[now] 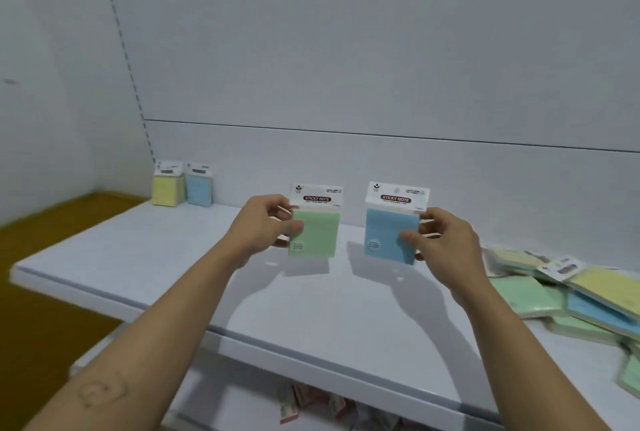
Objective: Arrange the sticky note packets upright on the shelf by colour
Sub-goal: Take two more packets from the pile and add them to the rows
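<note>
A: Centre frame, a green packet (317, 233) and a blue packet (388, 234), each with a white header reading "STICKY NOTE", are held upright side by side, apart, over the white shelf (138, 257).

B: Back left, a yellow packet (168, 188) and a second blue packet (199, 188) stand upright, just beside each other (labels blurred). Far right, green, blue and yellow packets lie flat in a loose heap (571, 292).

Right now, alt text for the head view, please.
The left hand holds a green packet and the right hand a blue packet, both upright over the shelf. A yellow packet and a second blue packet stand back left; a pile lies right.
</note>
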### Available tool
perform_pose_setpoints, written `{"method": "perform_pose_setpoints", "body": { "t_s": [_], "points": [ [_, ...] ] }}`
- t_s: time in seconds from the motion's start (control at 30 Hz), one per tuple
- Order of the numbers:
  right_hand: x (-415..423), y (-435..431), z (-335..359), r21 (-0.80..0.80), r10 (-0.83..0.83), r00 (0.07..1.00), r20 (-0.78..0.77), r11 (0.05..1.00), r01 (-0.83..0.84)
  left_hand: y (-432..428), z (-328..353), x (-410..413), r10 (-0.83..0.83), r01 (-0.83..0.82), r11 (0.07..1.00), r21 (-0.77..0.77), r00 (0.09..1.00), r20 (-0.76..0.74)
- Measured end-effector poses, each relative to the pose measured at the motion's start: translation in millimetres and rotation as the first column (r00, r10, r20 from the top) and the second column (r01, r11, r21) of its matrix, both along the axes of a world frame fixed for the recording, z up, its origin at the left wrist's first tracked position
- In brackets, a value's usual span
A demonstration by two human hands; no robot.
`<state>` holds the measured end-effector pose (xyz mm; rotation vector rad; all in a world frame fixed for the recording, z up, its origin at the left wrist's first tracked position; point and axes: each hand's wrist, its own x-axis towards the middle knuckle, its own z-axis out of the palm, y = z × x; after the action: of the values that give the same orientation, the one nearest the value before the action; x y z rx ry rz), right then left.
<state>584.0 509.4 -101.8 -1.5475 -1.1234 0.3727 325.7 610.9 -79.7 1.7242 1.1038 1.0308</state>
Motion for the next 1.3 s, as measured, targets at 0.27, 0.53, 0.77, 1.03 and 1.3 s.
{"method": "perform_pose_setpoints", "body": {
  "t_s": [0.27,0.53,0.77,1.03,1.3],
  "points": [
    [-73,54,9,-0.020,0.087,0.995,0.046,0.996,-0.086,38,0,-86,0.126,-0.130,0.991,0.024,0.986,0.105],
    [-164,119,21,-0.068,0.077,0.992,0.095,0.995,-0.071,96,-22,-187,0.179,-0.181,0.984,-0.001,0.972,0.155],
    [-250,191,2,-0.115,0.097,0.992,0.081,0.990,-0.087,143,-43,-271,0.229,-0.229,0.973,-0.022,0.959,0.168],
    [-315,273,-30,-0.184,0.102,0.990,0.100,0.979,-0.082,191,-70,-298,0.290,-0.280,0.957,-0.080,0.938,0.189],
    [-346,350,-47,-0.116,0.119,0.990,0.074,0.987,-0.110,229,-87,-301,0.370,-0.353,0.928,-0.120,0.913,0.174]
  ]
}}
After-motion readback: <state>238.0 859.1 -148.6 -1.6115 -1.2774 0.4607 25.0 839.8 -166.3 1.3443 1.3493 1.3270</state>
